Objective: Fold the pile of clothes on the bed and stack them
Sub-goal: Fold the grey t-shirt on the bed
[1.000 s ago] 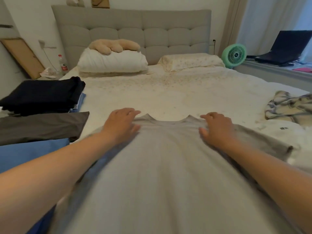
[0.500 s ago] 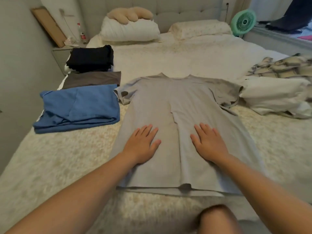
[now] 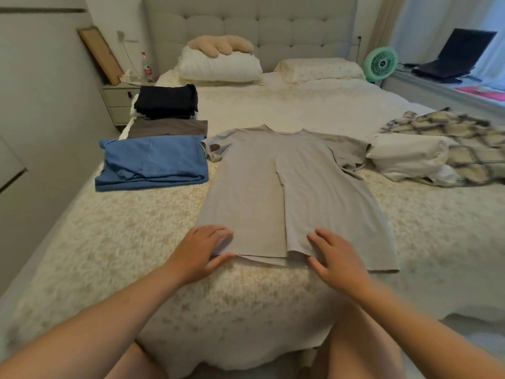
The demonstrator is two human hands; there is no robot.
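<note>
A grey T-shirt (image 3: pixel 259 192) lies flat and face down on the bed (image 3: pixel 131 231), collar away from me, with a crease down its middle. My left hand (image 3: pixel 200 254) rests palm down on the shirt's near left hem corner, thumb at the hem edge. My right hand (image 3: pixel 337 257) lies on the hem right of the crease, fingers spread. Neither hand lifts the cloth. Folded clothes line the bed's left side: a blue piece (image 3: pixel 153 162), a dark grey piece (image 3: pixel 169 127) and a black stack (image 3: pixel 166 101). Unfolded at the right lie a white garment (image 3: pixel 407 157) and a plaid one (image 3: pixel 461 138).
Two pillows (image 3: pixel 218 65) and a beige plush toy sit at the headboard. A nightstand (image 3: pixel 117 102) stands left of the bed, a green fan (image 3: pixel 380 62) and a laptop (image 3: pixel 459 56) at the right by the window. My knees touch the bed's near edge.
Both hands slid down the grey T-shirt from the collar over its middle to the bottom hem, flattening it. The view pulled back from the bed.
</note>
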